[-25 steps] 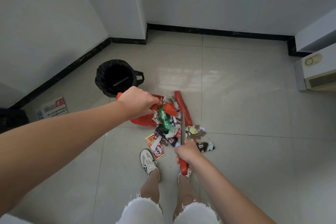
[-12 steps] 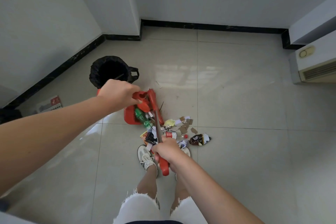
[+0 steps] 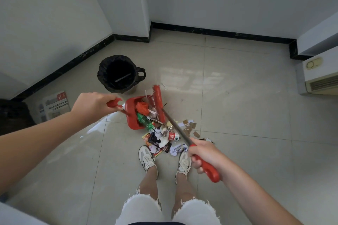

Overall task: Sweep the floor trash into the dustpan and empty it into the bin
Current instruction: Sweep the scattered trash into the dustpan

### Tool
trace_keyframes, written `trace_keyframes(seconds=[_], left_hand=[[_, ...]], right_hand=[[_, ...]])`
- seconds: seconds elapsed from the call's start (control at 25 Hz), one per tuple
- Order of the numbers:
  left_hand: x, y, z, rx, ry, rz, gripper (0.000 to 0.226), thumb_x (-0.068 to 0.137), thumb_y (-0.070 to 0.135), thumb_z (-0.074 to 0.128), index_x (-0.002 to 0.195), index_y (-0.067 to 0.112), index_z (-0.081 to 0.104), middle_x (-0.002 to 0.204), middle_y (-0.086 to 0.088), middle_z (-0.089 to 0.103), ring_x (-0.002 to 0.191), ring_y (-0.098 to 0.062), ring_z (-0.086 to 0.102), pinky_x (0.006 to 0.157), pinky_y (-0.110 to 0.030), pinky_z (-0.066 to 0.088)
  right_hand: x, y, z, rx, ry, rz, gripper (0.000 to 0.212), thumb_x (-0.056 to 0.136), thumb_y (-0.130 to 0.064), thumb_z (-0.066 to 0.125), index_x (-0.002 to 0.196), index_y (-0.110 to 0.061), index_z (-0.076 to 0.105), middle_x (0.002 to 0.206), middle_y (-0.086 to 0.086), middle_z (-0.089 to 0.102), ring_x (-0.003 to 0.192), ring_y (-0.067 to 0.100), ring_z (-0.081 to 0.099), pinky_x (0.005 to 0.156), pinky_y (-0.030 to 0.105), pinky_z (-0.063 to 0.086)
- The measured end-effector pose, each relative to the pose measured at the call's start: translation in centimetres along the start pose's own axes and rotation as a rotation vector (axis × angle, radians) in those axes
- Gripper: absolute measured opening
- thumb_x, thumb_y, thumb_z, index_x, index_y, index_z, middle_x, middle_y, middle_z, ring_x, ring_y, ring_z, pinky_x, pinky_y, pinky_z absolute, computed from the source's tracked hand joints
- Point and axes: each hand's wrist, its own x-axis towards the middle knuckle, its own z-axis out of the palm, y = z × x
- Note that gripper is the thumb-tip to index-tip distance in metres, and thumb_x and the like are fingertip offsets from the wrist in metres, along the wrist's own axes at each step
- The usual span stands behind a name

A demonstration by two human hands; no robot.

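My left hand (image 3: 91, 103) grips the red handle of the red dustpan (image 3: 132, 115), which rests tilted on the floor tiles. Inside it lie a green bottle (image 3: 144, 121), a red wrapper and paper scraps. My right hand (image 3: 203, 153) holds the red grip of the broom (image 3: 158, 101), whose red head sits at the dustpan's right side. A pile of wrappers and paper trash (image 3: 164, 138) lies in front of my shoes. The black-lined bin (image 3: 118, 74) stands open just behind the dustpan.
My two white shoes (image 3: 146, 157) stand close behind the trash. A newspaper (image 3: 54, 107) lies by the left wall. A white air-conditioner unit (image 3: 320, 76) stands at the right. Black skirting runs along the white walls.
The broom head has swung out to the dustpan's right side. My right hand moved right and lower. My left hand shifted left, and the dustpan turned with its mouth toward the trash.
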Motion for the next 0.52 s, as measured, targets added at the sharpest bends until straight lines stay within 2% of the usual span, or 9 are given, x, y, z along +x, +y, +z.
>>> trace_keyframes(seconds=[0.08,0.2,0.36,0.44,0.52], left_hand=[[-1.4,-0.5,-0.1,-0.036,0.021,-0.083,0.02,0.073,0.034,0.089,0.076,0.018,0.077,0.05,0.014,0.045,0.048,-0.016,0.046,0.048,-0.013,0.026],[-1.9,-0.9,0.4,-0.095,0.048,-0.228,0.026,0.076,0.038,0.086,0.075,0.015,0.075,0.051,0.011,0.047,0.053,-0.019,0.051,0.05,-0.016,0.03],[-2.1,-1.3,0.0,-0.13,0.038,-0.22,0.025,0.076,0.04,0.085,0.077,0.016,0.076,0.05,0.008,0.051,0.05,-0.02,0.053,0.049,-0.017,0.033],[-2.3,-1.3,0.1,-0.121,0.05,-0.202,0.026,0.075,0.041,0.086,0.078,0.017,0.076,0.051,0.006,0.054,0.05,-0.021,0.054,0.048,-0.018,0.033],[-2.4,-1.1,0.4,-0.123,0.068,-0.252,0.026,0.075,0.042,0.086,0.083,0.019,0.078,0.053,0.006,0.056,0.054,-0.022,0.056,0.048,-0.021,0.036]], right_hand=[[-1.2,0.0,-2.1,-0.034,0.005,-0.002,0.058,0.081,0.004,0.046,0.12,-0.039,0.053,0.05,0.003,0.042,0.033,0.011,0.036,0.035,0.015,0.03],[-2.3,-0.8,-4.6,-0.072,0.007,-0.008,0.06,0.081,0.005,0.045,0.118,-0.04,0.06,0.052,0.004,0.039,0.033,0.011,0.033,0.036,0.014,0.029],[-2.7,-1.9,-5.7,-0.186,0.083,-0.018,0.055,0.082,0.004,0.045,0.109,-0.04,0.062,0.05,0.004,0.04,0.034,0.011,0.034,0.039,0.015,0.03],[-2.1,-2.2,-6.2,-0.255,0.148,-0.022,0.064,0.082,0.004,0.045,0.128,-0.041,0.051,0.048,0.004,0.042,0.033,0.012,0.036,0.038,0.016,0.031],[-1.4,-2.3,-6.8,-0.281,0.195,-0.02,0.072,0.082,0.004,0.046,0.142,-0.035,0.04,0.046,0.003,0.043,0.032,0.012,0.037,0.037,0.016,0.032]])
